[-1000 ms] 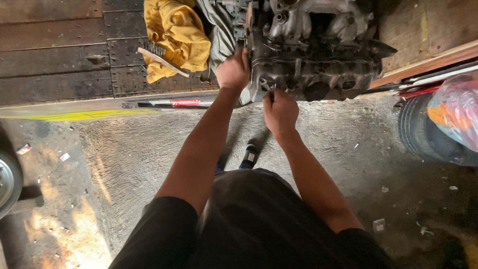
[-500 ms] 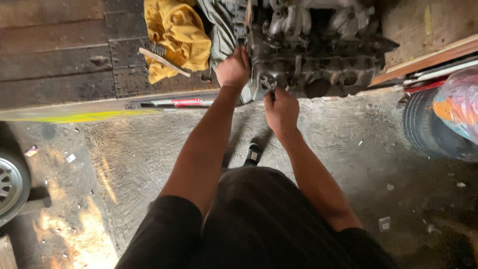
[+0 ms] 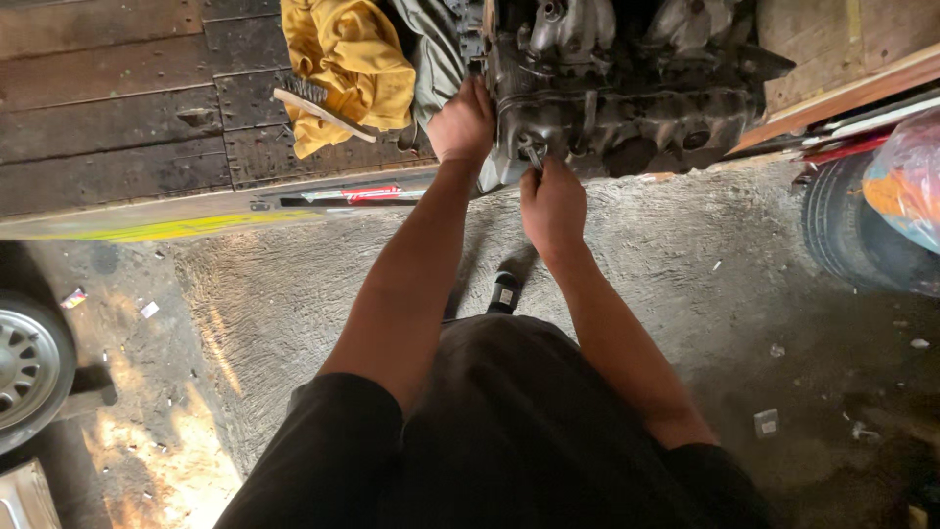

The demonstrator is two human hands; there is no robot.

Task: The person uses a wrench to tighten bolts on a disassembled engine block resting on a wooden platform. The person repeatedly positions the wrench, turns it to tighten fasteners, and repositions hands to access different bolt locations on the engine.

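Silver spokes mark one car wheel (image 3: 24, 367) at far left. One yellow cloth (image 3: 348, 69) lies on dark planks beside one brush (image 3: 318, 113). One left hand (image 3: 460, 127) rests curled against the grimy engine block (image 3: 627, 93). One right hand (image 3: 550, 201) pinches a small metal tool (image 3: 534, 157) at the block's lower edge. One black tyre (image 3: 857, 235) stands rightmost.
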